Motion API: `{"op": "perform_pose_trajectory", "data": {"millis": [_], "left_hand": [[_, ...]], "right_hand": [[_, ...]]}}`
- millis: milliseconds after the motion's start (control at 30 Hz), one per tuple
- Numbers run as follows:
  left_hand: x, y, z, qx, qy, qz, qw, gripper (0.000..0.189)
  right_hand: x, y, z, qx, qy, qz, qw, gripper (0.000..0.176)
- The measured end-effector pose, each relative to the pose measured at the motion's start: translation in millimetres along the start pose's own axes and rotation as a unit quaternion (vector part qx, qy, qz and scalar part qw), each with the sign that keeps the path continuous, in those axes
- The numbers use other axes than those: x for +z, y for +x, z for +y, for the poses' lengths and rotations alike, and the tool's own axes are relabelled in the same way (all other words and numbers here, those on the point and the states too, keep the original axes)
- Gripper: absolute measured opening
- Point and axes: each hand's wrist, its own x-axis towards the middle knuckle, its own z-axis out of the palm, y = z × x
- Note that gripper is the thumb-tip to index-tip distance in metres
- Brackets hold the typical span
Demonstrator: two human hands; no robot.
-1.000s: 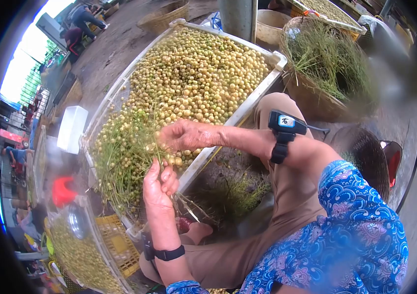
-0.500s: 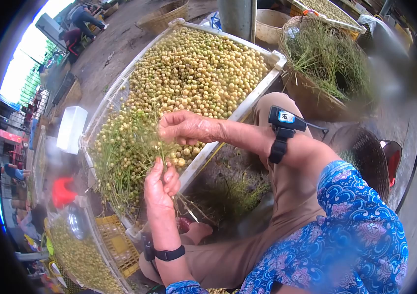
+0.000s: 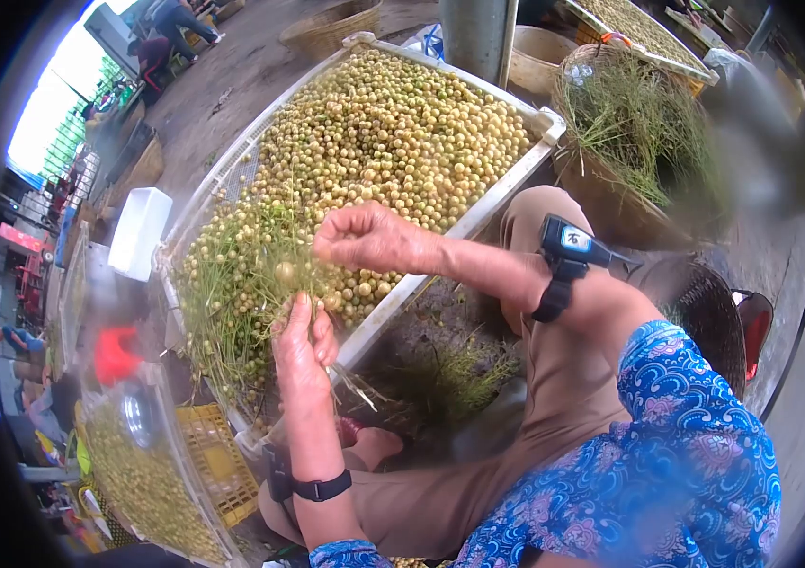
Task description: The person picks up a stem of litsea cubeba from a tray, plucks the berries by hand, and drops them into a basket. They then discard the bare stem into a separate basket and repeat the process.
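My left hand (image 3: pixel 303 343) grips a bunch of thin green stems (image 3: pixel 270 270) between thumb and fingers; the pale stem ends stick out below it. Just above, my right hand (image 3: pixel 374 237) has its fingers curled in a pinch beside the bunch, and what they hold, if anything, is hidden. Both hands are over the near edge of a white mesh-sided tray (image 3: pixel 464 232). Many small round yellow-green fruits (image 3: pixel 374 142) fill the tray, with more stemmed bunches heaped at its left end.
Right of the tray stands a wicker basket (image 3: pixel 611 194) heaped with stripped green stems (image 3: pixel 639 123). A metal post (image 3: pixel 476 38) rises behind the tray. At left are a white plastic container (image 3: pixel 140 234), a red object (image 3: pixel 116 355) and a yellow crate (image 3: pixel 213 462). Other people (image 3: pixel 175 28) are farther back.
My right hand has shifted slightly upward and away from my left, with its fingers more curled. My left hand keeps its grip on the stems. The view has tilted a little.
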Motion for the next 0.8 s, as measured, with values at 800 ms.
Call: {"op": "perform_pose_trajectory", "data": {"millis": [800], "left_hand": [[4, -2, -3, 0.102, 0.098, 0.035, 0.989, 0.017]], "right_hand": [[-1, -7, -1, 0.163, 0.149, -0.163, 0.962, 0.004]]}}
